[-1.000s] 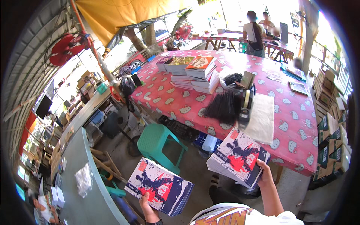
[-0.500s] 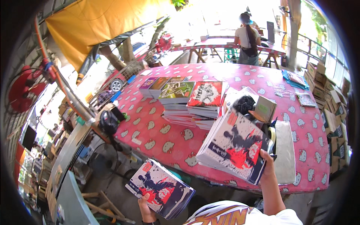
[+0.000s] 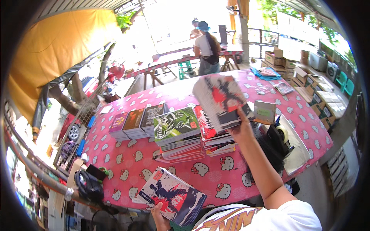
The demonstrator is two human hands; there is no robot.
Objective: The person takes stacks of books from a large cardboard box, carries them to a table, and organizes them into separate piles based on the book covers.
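The right grip point(image 3: 242, 129) is closed on the near corner of a notebook pile point(image 3: 220, 98) that extends ahead of it; the left grip point(image 3: 158, 216) clasps a matching pile point(image 3: 173, 195) ahead and rightward of itself. Corner-held pages could fan, so pinch firmly and steer clear of the red-covered stack point(image 3: 210, 135) left of the right grip on the tabletop point(image 3: 210, 184).

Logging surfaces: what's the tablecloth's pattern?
The tablecloth is pink with white cat heads; head view shows it best.
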